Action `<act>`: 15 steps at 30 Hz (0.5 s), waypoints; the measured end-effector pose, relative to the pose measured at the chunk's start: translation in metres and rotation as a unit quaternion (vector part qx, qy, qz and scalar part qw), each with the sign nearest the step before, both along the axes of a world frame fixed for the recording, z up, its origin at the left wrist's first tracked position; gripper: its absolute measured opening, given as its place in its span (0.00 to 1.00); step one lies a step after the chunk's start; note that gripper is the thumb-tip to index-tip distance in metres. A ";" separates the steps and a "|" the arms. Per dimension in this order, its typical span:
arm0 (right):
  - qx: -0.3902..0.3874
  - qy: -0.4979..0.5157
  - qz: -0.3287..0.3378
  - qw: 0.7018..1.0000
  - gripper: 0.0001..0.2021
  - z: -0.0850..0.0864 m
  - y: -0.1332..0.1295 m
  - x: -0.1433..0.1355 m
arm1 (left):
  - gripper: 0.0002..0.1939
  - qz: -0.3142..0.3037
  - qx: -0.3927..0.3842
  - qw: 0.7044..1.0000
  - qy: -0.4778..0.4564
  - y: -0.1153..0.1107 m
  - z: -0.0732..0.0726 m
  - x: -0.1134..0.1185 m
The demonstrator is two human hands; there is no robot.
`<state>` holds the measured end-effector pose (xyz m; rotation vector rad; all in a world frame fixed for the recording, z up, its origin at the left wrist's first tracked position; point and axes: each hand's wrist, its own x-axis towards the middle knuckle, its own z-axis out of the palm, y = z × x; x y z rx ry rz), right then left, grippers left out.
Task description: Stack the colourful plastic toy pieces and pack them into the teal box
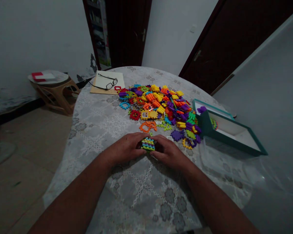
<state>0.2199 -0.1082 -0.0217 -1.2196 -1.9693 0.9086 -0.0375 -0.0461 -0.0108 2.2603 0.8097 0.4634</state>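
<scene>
Between my two hands is a small stack of interlocking plastic building pieces (148,144), striped in green, yellow and blue. My left hand (127,148) grips its left side, with the thumb at the near edge and the fingers over the far side. From the right, my right hand (168,150) closes on the same stack in a like manner. Just beyond my fingers lie an orange frame piece (144,127) and a purple flat piece (177,135). A large heap of mixed plastic pieces (158,100) spreads behind them.
Eyeglasses (109,85) rest on a paper pad (120,78) at the far left of the cloth-covered table (136,195). On the right stand a dark green box (234,136) and a clear plastic container (215,156). A stool (56,94) stands off to the left.
</scene>
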 end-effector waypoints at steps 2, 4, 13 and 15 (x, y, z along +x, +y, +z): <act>-0.004 0.000 -0.010 1.000 0.26 -0.001 0.000 -0.002 | 0.35 0.004 -0.004 1.000 0.003 -0.001 -0.002 0.000; -0.012 -0.009 -0.018 1.000 0.27 0.000 -0.001 -0.003 | 0.38 0.007 -0.012 1.000 0.002 -0.001 -0.003 -0.001; 0.039 -0.102 -0.023 0.994 0.21 0.016 -0.001 -0.011 | 0.35 0.015 -0.043 0.999 -0.015 0.004 -0.005 -0.001; 0.028 -0.128 -0.027 0.991 0.20 0.022 0.001 -0.014 | 0.35 0.019 -0.049 0.998 -0.025 0.008 -0.009 -0.002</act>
